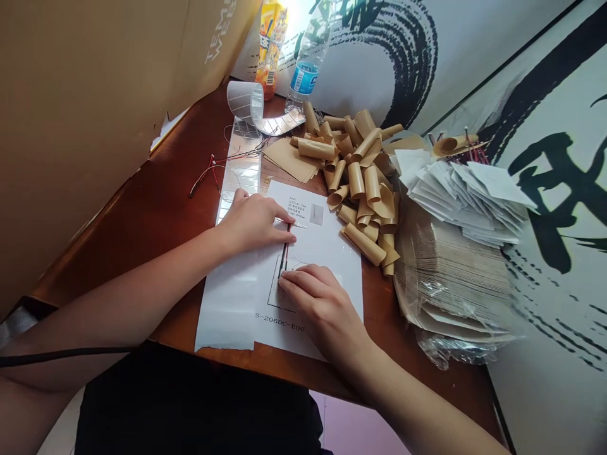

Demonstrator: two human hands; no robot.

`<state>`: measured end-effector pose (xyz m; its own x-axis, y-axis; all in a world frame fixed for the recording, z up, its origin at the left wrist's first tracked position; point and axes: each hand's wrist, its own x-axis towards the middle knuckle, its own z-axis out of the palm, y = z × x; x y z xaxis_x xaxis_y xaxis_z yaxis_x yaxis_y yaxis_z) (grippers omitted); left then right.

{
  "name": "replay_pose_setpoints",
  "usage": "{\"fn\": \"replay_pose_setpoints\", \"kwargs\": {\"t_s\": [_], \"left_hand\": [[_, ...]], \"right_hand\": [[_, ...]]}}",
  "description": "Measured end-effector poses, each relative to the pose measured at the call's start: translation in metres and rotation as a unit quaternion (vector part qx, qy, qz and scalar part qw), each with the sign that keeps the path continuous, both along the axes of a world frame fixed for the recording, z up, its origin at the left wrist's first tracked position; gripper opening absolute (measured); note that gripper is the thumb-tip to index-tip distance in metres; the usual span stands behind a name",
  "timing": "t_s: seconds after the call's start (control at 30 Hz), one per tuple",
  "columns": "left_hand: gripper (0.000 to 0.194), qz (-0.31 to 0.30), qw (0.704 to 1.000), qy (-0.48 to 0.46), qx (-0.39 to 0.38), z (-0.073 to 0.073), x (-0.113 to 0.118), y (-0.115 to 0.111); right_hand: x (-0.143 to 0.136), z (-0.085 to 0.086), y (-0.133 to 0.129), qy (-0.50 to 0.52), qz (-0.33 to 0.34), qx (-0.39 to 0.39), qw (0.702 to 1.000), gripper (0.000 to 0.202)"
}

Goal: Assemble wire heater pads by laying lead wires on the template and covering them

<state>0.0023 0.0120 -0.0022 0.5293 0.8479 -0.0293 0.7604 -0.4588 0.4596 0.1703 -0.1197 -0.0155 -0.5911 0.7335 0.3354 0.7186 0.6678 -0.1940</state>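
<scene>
A white printed sheet (332, 253) lies on the brown table, with a diagram and the text "S-206DC-E00". On it a thin red and black wire piece (285, 251) runs between my hands. My left hand (253, 221) has its thumb and index fingertips at the wire's upper end, slightly apart. At the lower end, the fingers of my right hand (320, 300) are pressed together on the wire. A strip of labels (244, 161) lies beside the sheet, its far end curling up. More loose wires (213, 161) rest across the strip and the table.
Several rolled brown papers (365, 183) are heaped right of the sheet, by flat brown papers (291, 158). Further right, white slips (465, 196) lie on a plastic-wrapped stack (455, 272). An orange bottle (270, 50) and a clear bottle (306, 69) stand behind. Cardboard (104, 95) rises at left.
</scene>
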Motion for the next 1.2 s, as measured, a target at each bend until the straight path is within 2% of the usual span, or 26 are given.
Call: {"fn": "replay_pose_setpoints", "kwargs": {"t_s": [0.33,0.6,0.97,1.2], "left_hand": [[0.058,-0.024,1.000,0.016,-0.009,0.003,-0.004,-0.001],[0.065,-0.032,0.999,0.036,-0.013,0.006,-0.005,-0.002],[0.062,-0.034,0.999,0.036,-0.014,0.006,-0.004,-0.002],[0.071,-0.057,0.996,0.066,-0.001,0.007,-0.005,-0.006]], "right_hand": [[0.001,0.001,0.000,-0.021,-0.010,-0.031,0.999,0.032],[0.003,-0.001,-0.002,0.025,-0.032,-0.036,0.999,0.021],[0.007,0.012,-0.003,-0.080,-0.057,-0.013,0.995,0.027],[0.010,0.012,-0.001,-0.080,-0.040,-0.040,0.995,0.028]]}}
